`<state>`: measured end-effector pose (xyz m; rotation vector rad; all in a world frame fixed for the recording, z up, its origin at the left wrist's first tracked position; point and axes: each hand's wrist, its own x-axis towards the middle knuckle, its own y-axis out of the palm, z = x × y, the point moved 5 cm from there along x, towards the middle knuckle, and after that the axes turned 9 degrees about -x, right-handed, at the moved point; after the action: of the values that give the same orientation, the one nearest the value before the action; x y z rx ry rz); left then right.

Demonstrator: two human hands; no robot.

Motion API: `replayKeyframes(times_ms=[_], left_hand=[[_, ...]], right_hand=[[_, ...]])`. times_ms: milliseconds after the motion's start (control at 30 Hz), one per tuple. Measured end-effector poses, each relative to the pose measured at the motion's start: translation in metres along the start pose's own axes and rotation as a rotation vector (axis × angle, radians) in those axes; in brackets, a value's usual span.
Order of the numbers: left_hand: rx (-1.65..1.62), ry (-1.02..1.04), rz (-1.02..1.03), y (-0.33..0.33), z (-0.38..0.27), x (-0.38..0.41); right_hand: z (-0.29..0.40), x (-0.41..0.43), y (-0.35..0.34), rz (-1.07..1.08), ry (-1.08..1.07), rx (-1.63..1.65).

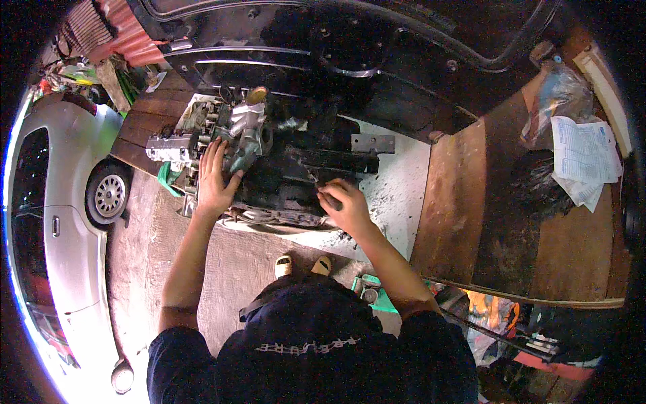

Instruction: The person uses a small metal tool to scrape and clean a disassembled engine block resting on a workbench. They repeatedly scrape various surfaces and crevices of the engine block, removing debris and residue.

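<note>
A car engine [282, 194] lies before me on a white sheet [398, 197] strewn with dark crumbs. My left hand [216, 177] rests palm down on its left part, fingers extended and thumb apart, gripping nothing. Close to those fingers are a ribbed silver cover [170, 147] and a cast metal housing [252, 131]. In my right hand [345, 203] is a small hand tool [333, 202] with a dark handle. Its thin tip points up and left onto the blackened engine; the tip's exact shape cannot be made out. A drilled metal bracket [372, 143] sits beyond this hand.
A wooden bench [449, 212] extends right, bearing printed papers [585, 151] and a plastic bag [562, 96]. A large black panel [282, 35] stands behind the engine. Left is a parked silver car [75, 232]. A green tray [383, 303] lies low beside my right arm.
</note>
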<state>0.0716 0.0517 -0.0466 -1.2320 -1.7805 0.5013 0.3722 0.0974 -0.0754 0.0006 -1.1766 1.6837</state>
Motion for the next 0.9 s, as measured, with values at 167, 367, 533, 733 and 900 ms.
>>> replayKeyframes(times_ms=[167, 367, 533, 733, 900], left_hand=[[0.023, -0.020, 0.066, 0.007, 0.015, -0.022], [-0.004, 0.024, -0.012, 0.015, 0.023, -0.024], [-0.015, 0.074, -0.019, 0.016, 0.026, -0.022], [-0.027, 0.063, -0.003, 0.014, 0.027, -0.024], [-0.038, 0.066, 0.013, 0.016, 0.024, -0.022]], right_hand=[[0.010, -0.019, 0.005, 0.113, -0.053, -0.068], [0.002, 0.014, -0.008, -0.042, 0.035, 0.258], [0.002, 0.032, 0.032, 0.092, 0.038, 0.355], [-0.022, 0.019, -0.002, 0.170, 0.246, 0.246], [-0.008, 0.027, -0.020, 0.028, 0.282, 0.203]])
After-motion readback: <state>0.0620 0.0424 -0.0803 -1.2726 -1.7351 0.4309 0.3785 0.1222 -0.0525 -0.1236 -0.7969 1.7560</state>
